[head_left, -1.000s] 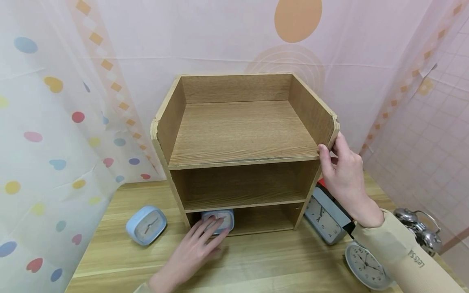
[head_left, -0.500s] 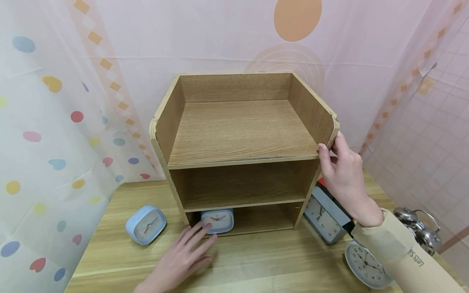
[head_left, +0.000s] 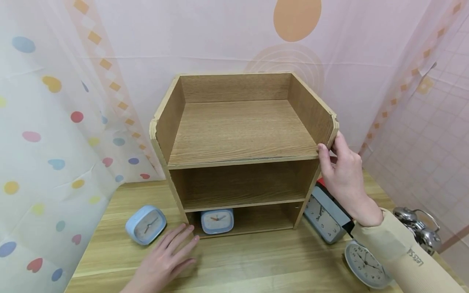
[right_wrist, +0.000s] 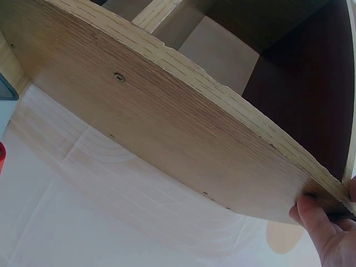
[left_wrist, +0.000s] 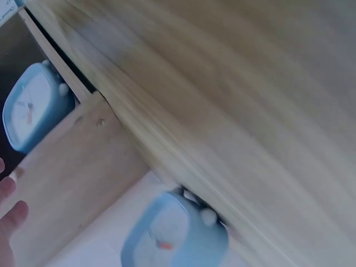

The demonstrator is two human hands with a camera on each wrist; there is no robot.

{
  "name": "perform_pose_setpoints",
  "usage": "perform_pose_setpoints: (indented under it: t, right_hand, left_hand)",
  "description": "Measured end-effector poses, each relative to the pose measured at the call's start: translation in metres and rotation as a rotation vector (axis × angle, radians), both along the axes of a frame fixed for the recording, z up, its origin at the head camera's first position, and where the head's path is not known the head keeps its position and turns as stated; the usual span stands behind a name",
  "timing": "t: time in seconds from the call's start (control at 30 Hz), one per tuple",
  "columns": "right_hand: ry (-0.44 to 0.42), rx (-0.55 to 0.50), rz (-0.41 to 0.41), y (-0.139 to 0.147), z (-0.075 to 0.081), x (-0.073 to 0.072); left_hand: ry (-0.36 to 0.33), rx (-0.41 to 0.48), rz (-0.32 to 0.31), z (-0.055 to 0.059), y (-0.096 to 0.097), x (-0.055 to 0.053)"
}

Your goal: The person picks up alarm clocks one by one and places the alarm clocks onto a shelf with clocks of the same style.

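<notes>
The sleeve (head_left: 403, 248) reads "Lets" (ending unclear); round clock (head_left: 367, 265) bears numerals.

left: dotted curtain (head_left: 55, 171) | back: pale pink curtain (head_left: 227, 38) | right: gridded curtain (head_left: 421, 142) | wood-grain table (head_left: 256, 262)

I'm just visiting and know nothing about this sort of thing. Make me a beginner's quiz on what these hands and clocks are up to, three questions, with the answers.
1. On which level of the wooden shelf does a small blue clock sit? A top; B middle; C bottom.
2. True or false: the left hand is gripping a clock.
3. What is the right hand gripping, and where?

Key
1. C.
2. False; it holds nothing.
3. The wooden shelf, at its right side as the head view shows it.
</notes>
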State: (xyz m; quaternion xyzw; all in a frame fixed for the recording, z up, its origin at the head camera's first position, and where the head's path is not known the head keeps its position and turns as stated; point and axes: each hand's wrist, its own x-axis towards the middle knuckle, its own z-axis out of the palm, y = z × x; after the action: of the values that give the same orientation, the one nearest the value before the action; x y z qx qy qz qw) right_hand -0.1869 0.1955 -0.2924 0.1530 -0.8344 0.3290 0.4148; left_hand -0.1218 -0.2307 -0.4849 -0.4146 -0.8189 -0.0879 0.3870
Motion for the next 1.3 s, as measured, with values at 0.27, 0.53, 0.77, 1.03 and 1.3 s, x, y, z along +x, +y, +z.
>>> perform_pose_setpoints:
  t: [0.27, 0.53, 0.77, 1.03, 1.3]
  right_hand:
    - [-0.003, -0.006, 0.004, 0.001, -0.001, 0.000]
    - [-0.005, -0.003, 0.004, 0.002, -0.001, 0.001]
    - [0.001, -0.002, 0.005, 0.003, -0.001, 0.001]
    - [-0.003, 0.014, -0.003, 0.003, -0.001, 0.000]
    - [0.003, 0.004, 0.003, 0.001, 0.000, 0.000]
  left_hand:
    - [0.027, 0.049, 0.024, 0.001, -0.016, 0.000]
    - [0.006, 0.089, 0.122, 0.005, -0.029, -0.002]
    - [-0.035, 0.156, 0.191, 0.010, -0.039, -0.006]
    - [-0.133, 0.197, 0.345, 0.019, -0.050, -0.005]
    - [-0.250, 0.204, 0.458, 0.026, -0.060, -0.006]
